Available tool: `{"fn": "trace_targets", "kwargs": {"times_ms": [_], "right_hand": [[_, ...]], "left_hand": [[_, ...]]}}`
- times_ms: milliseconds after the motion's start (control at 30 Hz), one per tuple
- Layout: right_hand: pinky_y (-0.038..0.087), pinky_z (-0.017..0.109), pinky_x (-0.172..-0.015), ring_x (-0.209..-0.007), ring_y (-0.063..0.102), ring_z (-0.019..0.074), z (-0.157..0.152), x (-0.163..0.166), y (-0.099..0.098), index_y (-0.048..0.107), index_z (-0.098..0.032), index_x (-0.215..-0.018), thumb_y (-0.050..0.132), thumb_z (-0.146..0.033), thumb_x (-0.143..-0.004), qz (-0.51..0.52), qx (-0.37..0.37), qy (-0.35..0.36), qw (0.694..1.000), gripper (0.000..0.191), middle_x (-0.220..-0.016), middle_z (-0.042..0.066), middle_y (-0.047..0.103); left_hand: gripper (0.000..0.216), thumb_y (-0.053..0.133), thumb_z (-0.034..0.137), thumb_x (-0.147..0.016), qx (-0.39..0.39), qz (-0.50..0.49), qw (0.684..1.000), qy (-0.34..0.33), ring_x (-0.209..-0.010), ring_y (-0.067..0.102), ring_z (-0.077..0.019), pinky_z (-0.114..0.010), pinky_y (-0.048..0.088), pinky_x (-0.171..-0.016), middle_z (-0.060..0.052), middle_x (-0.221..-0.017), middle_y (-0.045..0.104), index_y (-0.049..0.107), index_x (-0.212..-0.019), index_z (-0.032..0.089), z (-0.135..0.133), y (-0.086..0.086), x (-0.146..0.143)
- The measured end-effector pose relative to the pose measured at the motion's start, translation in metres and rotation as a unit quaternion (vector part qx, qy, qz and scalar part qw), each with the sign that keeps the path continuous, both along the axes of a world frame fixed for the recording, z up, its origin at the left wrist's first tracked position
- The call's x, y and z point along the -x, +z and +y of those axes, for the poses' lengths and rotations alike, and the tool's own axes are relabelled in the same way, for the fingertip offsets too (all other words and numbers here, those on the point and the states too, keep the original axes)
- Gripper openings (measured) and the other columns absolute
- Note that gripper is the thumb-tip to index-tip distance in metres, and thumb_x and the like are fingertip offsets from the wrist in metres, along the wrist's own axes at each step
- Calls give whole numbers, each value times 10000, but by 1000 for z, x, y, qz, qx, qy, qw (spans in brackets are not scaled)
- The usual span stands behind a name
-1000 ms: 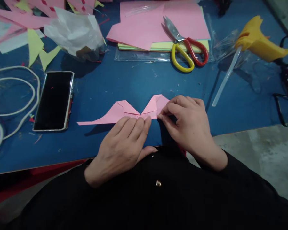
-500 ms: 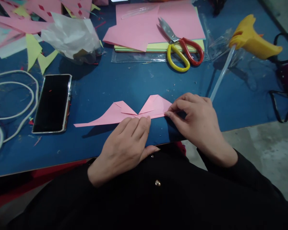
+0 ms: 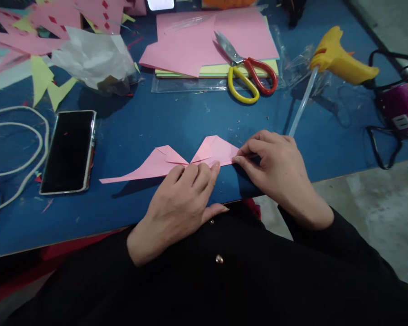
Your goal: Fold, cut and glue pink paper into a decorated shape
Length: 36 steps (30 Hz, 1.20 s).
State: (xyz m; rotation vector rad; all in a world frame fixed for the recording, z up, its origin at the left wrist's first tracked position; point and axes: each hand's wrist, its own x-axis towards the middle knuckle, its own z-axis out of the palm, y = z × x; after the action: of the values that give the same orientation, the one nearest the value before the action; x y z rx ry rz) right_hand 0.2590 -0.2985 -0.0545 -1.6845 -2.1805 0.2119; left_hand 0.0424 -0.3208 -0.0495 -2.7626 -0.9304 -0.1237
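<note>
A folded pink paper (image 3: 163, 162) lies near the front edge of the blue table (image 3: 177, 117), with two raised flaps meeting in the middle and a long point to the left. My left hand (image 3: 182, 199) lies flat with its fingers stretched out, the fingertips pressing the paper's near edge at the centre. My right hand (image 3: 275, 167) pinches the paper's right tip between thumb and fingers.
A black phone (image 3: 68, 151) and white cord (image 3: 17, 149) lie left. At the back are pink and yellow sheets (image 3: 197, 45), red-and-yellow scissors (image 3: 246, 70), crumpled plastic (image 3: 91, 56) and paper scraps (image 3: 44, 79). A yellow glue gun (image 3: 340, 63) and purple plug (image 3: 403, 106) sit right.
My right hand slid outward along the paper's right flap to its tip. The left hand kept pressing the centre. The view shifted slightly right.
</note>
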Motion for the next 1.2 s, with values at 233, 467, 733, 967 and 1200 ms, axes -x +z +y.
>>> {"fn": "trace_targets", "kwargs": {"times_ms": [233,467,733,967,1200], "right_hand": [[331,382,-749,-832,565,237,-2,-7,0,657,-216,-797,622,-245,-916,-63,-30,-15,997,128,-881,53,652],[344,388,-763,-838,582,248,-2,-8,-1,648,-191,-786,646,-288,-918,-92,-45,-28,994,164,-867,67,652],[317,379,-734,-841,557,240,1,-9,0,649,-178,-824,615,-284,-939,-125,-24,-15,992,160,-906,79,645],[337,367,-712,-846,554,255,3,-8,2,640,-181,-827,615,-285,-934,-129,5,-23,991,151,-894,85,621],[447,376,-722,-867,581,264,4,-13,-1,629,-167,-865,559,-175,-897,-70,17,-37,997,77,-926,114,603]], "left_hand": [[763,469,616,-968,-20,13,1000,3,-931,586,-294,-413,428,-816,-180,-1107,675,520,-1414,-1,0,-1,-1],[821,505,660,-932,-32,18,999,5,-921,582,-284,-408,421,-835,-172,-1105,670,509,-1437,13,0,-1,-2],[799,510,662,-927,-36,17,999,7,-908,577,-283,-406,421,-829,-170,-1094,667,529,-1434,44,0,-1,-3],[768,534,634,-928,-31,2,999,12,-912,572,-287,-404,415,-832,-172,-1093,663,549,-1417,42,0,-2,-3],[741,518,623,-938,-27,-6,999,24,-933,566,-296,-414,409,-857,-180,-1123,656,549,-1422,62,-1,-5,-3]]}}
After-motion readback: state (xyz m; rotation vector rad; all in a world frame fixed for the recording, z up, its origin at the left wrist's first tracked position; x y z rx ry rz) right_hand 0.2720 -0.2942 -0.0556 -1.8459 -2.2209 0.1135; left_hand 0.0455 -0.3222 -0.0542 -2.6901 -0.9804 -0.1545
